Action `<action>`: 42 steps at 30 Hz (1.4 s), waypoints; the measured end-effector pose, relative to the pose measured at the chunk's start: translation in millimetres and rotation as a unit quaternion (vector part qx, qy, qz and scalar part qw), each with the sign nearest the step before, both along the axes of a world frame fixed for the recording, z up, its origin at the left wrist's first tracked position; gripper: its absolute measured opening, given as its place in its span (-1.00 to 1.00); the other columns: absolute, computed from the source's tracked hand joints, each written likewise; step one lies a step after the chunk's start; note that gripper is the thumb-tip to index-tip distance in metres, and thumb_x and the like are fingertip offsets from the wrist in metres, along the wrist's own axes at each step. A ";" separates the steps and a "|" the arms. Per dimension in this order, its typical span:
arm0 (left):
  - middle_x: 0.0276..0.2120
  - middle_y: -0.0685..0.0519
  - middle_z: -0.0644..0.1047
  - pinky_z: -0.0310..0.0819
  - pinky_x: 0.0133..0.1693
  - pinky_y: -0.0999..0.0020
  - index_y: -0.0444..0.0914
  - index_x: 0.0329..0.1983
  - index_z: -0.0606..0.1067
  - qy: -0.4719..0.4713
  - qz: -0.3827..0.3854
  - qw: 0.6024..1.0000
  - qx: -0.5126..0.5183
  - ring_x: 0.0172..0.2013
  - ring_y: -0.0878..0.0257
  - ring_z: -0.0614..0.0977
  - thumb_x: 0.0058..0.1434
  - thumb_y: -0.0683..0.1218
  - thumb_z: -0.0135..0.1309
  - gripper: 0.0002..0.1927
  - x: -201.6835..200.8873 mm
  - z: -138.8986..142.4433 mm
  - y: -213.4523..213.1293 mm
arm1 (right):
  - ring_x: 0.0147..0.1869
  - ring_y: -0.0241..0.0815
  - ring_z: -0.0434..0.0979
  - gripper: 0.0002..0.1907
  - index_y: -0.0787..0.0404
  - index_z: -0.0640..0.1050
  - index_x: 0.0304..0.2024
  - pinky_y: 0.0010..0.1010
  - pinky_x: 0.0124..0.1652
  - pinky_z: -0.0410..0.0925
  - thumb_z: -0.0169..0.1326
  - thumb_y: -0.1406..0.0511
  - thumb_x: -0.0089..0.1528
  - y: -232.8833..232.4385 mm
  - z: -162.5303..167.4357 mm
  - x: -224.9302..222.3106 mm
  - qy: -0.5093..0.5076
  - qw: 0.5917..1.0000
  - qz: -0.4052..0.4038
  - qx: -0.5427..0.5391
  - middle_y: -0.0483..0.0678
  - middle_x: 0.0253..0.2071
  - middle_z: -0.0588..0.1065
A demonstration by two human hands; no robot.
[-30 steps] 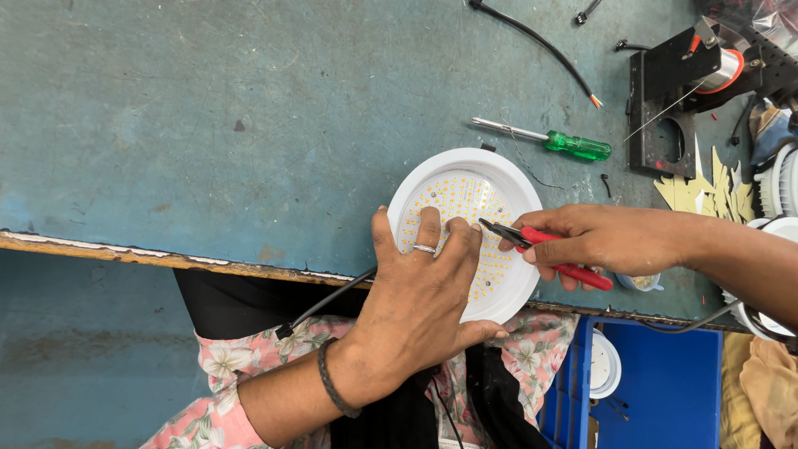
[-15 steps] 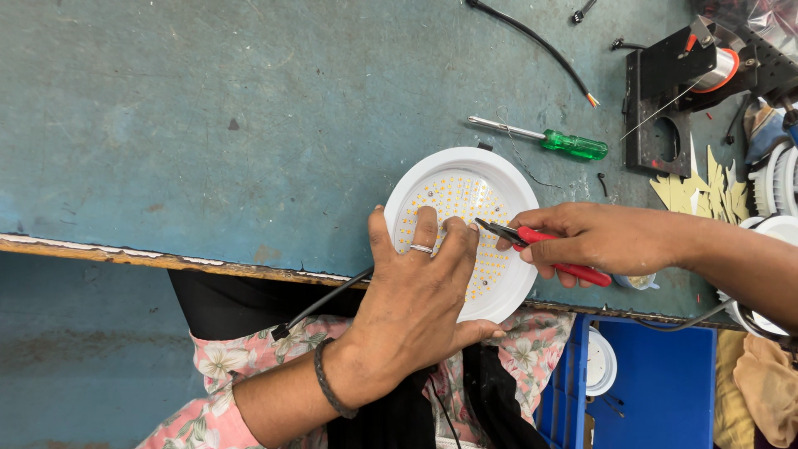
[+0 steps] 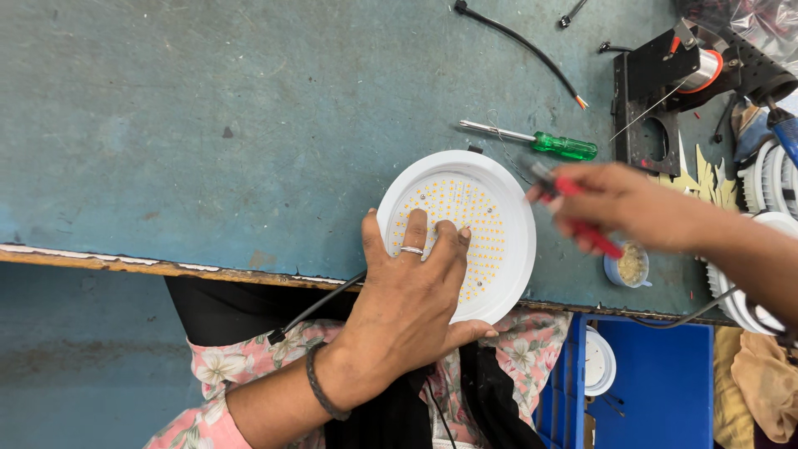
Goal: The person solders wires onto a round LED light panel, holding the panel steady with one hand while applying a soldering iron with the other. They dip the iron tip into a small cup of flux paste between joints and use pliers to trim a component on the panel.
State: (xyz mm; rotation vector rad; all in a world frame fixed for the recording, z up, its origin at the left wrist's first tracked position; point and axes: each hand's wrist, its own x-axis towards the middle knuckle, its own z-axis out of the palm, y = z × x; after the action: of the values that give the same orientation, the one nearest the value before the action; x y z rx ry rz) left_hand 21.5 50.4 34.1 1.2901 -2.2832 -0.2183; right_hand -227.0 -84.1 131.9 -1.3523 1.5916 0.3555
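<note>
Worn blue-green paint covered the workbench (image 3: pixel 208 125) where you had the round white LED light panel (image 3: pixel 459 229) lying face up at the near edge, partly overhanging toward your lap. It looked light and stiff, a thin plastic rim around a board of small yellow diodes, and I judged that board fragile, so the smooth outer rim was the safer place to hold. Your left hand (image 3: pixel 407 308) lay spread over its near side, fingers open and flat on the diodes, pinning it down. Your right hand (image 3: pixel 619 204), blurred, was closed around a red-handled tool (image 3: pixel 582 226) just beside the panel's far edge. Beyond it lay a green-handled screwdriver (image 3: pixel 540 141), a black cable (image 3: pixel 519 41) and a black stand with a solder spool (image 3: pixel 677 83). 1 small cup (image 3: pixel 628 266) sat near the edge, and a blue crate (image 3: pixel 657 391) stood below the bench.
</note>
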 end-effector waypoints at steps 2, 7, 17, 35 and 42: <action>0.09 -0.22 0.41 0.03 0.08 -0.53 -0.43 0.16 0.48 0.005 -0.001 1.000 -0.013 0.18 -0.26 0.37 0.00 0.52 0.03 0.02 1.0 -0.4 -0.4 | -0.37 -0.23 0.49 -0.53 0.11 0.50 0.17 -0.37 -0.38 0.34 -0.03 0.08 0.28 -16.1 -0.7 -15.8 0.010 0.999 -0.031 -0.025 -0.08 -0.39 0.52; 0.09 -0.22 0.42 0.02 0.08 -0.54 -0.44 0.13 0.49 0.009 -0.005 1.000 -0.013 0.18 -0.28 0.37 0.01 0.49 0.06 -0.01 1.6 -1.2 -0.6 | -0.18 -0.20 0.57 -0.47 0.17 0.50 0.32 -0.30 -0.26 0.43 0.03 0.15 0.31 -18.8 3.3 -39.6 -0.056 0.995 0.068 -0.043 0.00 -0.14 0.62; 0.04 -0.23 0.45 0.03 0.10 -0.50 -0.45 0.16 0.49 0.022 -0.013 1.000 0.002 0.15 -0.28 0.39 0.00 0.48 0.08 -0.01 3.8 0.0 -1.0 | -0.21 -0.29 0.54 -0.49 0.14 0.51 0.26 -0.42 -0.19 0.47 0.03 0.15 0.27 5.6 -2.1 13.2 -0.021 0.977 0.161 0.139 -0.09 -0.26 0.59; 0.07 -0.20 0.43 0.02 0.10 -0.51 -0.43 0.16 0.49 0.010 -0.009 1.000 0.001 0.16 -0.24 0.38 0.01 0.49 0.04 -0.01 4.5 0.8 -1.8 | -0.31 -0.35 0.59 -0.57 0.20 0.60 0.01 -0.46 -0.25 0.47 -0.03 0.08 0.26 7.7 -0.1 41.7 -0.006 0.977 0.120 0.178 -0.10 -0.38 0.61; 0.07 -0.20 0.43 0.01 0.10 -0.51 -0.43 0.15 0.49 0.011 -0.010 1.000 0.002 0.16 -0.24 0.37 0.01 0.50 0.03 -0.01 4.5 0.9 -1.6 | -0.33 -0.36 0.57 -0.57 0.18 0.62 -0.01 -0.47 -0.28 0.44 -0.03 0.07 0.25 8.9 1.1 42.2 -0.013 0.975 0.125 0.184 -0.12 -0.40 0.60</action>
State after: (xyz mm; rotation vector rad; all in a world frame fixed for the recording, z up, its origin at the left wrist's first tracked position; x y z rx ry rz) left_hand 26.0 48.8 35.0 1.2611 -2.2793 -0.2445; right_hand -184.8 -75.2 133.1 -1.2593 1.2583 0.7443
